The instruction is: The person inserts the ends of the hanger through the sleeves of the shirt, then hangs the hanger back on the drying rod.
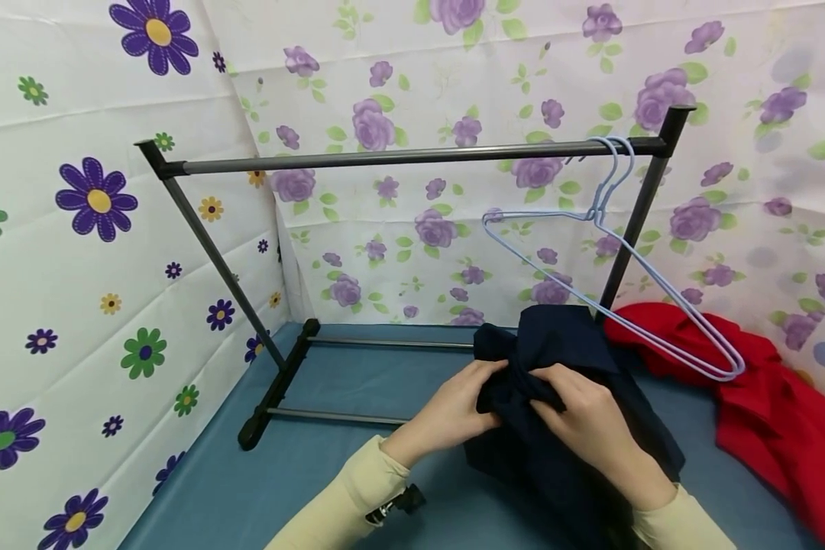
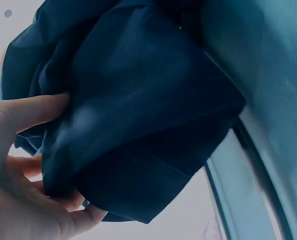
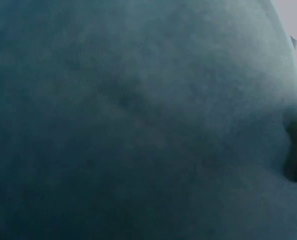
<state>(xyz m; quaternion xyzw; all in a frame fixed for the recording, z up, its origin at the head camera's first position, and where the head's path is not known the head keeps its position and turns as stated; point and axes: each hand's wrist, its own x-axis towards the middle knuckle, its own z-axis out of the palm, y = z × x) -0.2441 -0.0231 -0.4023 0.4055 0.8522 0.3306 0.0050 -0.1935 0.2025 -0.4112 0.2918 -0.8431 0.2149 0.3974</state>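
A dark navy garment (image 1: 571, 336) is bunched between both hands in the head view, its lower part hanging toward the front. My left hand (image 1: 454, 409) grips its left side. In the left wrist view, the left thumb (image 2: 41, 110) lies on the front of the navy cloth (image 2: 133, 90) while the other fingers curl behind it. From the right, my right hand (image 1: 584, 416) pinches the same bunched folds with thumb and fingers. The right wrist view shows mostly blue-grey table covering (image 3: 138, 120); the right hand is outside it.
Behind the garment stands a clothes rack with a grey top bar (image 1: 385, 158) and black feet (image 1: 278, 389). Two light-blue hangers (image 1: 674, 298) hang at the bar's right end. A red garment (image 1: 784, 412) lies on the right. Flowered sheets (image 1: 399, 84) enclose the back and left.
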